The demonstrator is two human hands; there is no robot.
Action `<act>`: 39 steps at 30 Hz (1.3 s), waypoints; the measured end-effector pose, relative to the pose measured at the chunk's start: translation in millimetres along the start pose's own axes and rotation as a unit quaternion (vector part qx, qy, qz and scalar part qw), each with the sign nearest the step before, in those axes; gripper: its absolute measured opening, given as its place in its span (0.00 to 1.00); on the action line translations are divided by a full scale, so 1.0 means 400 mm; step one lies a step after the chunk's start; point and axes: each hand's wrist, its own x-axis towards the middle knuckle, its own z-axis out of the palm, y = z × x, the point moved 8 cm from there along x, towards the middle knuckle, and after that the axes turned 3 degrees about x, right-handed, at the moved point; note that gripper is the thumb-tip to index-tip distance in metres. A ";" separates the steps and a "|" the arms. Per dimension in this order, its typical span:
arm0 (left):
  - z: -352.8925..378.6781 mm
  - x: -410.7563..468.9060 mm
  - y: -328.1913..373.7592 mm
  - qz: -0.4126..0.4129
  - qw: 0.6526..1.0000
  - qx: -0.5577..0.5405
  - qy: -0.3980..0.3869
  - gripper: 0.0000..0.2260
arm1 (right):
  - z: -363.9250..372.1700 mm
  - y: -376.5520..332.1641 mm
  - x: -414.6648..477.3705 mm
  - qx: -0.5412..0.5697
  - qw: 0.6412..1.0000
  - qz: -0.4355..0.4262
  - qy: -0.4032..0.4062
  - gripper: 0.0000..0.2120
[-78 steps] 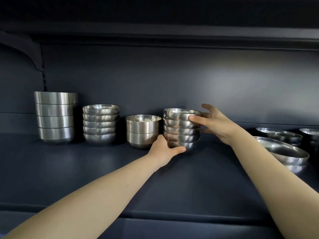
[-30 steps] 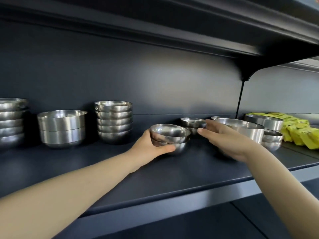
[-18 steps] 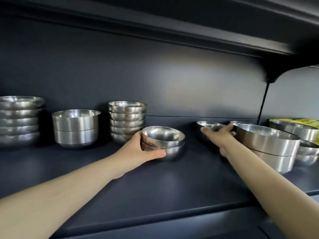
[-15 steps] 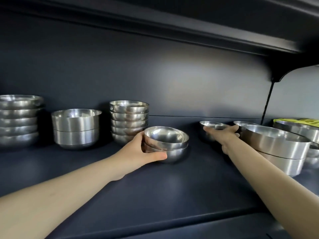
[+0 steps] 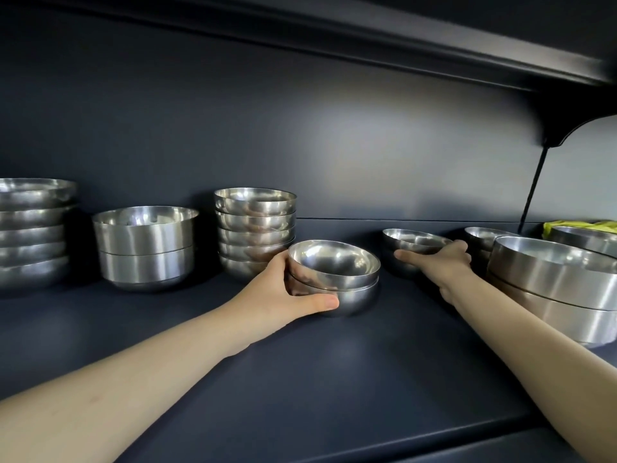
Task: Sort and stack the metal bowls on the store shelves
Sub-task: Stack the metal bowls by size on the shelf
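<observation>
My left hand (image 5: 287,295) grips a pair of nested small metal bowls (image 5: 337,279) standing on the dark shelf (image 5: 300,379), thumb curled round the lower bowl's front. Just behind it stands a stack of several small bowls (image 5: 255,228). Further right, my right hand (image 5: 437,262) reaches over a small shallow bowl (image 5: 410,240) near the back wall, with the fingers laid across its front rim and the thumb side hidden.
Two nested straight-sided bowls (image 5: 147,248) and a tall bowl stack (image 5: 31,232) stand at the left. Large nested bowls (image 5: 554,289) and more small bowls (image 5: 484,237) crowd the right, with yellow-green packets (image 5: 581,226) behind. An upper shelf (image 5: 400,38) overhangs.
My right hand has reached further back and closed over the shallow bowl's rim. My left hand keeps its grip on the two nested bowls, which have stayed beside the stack.
</observation>
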 end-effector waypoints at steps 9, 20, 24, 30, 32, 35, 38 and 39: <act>0.005 -0.006 0.009 0.001 1.000 0.007 0.001 0.25 | 0.015 -0.017 -0.030 0.147 0.986 -0.008 -0.076 0.45; 0.006 -0.003 0.003 -0.007 1.000 0.024 0.018 0.24 | 0.019 -0.221 -0.222 0.282 0.890 -0.199 -0.297 0.24; 0.009 -0.002 0.007 0.000 0.999 0.030 0.018 0.24 | 0.053 -0.225 -0.260 0.255 0.879 -0.227 -0.333 0.29; 0.013 0.001 0.007 0.010 0.999 0.030 0.002 0.28 | 0.094 -0.193 -0.274 0.195 0.886 -0.225 -0.356 0.32; 0.014 0.001 0.009 0.012 1.000 0.028 -0.001 0.27 | 0.097 -0.188 -0.273 0.184 0.888 -0.223 -0.358 0.33; 0.015 0.002 0.008 0.015 1.000 0.023 -0.003 0.26 | 0.097 -0.190 -0.284 0.159 0.891 -0.220 -0.364 0.31; 0.013 0.002 0.004 0.011 1.000 0.026 -0.006 0.26 | 0.092 -0.191 -0.298 0.149 0.895 -0.211 -0.364 0.27; 0.013 0.002 0.004 0.011 1.000 0.028 -0.007 0.26 | 0.089 -0.191 -0.303 0.148 0.897 -0.208 -0.360 0.24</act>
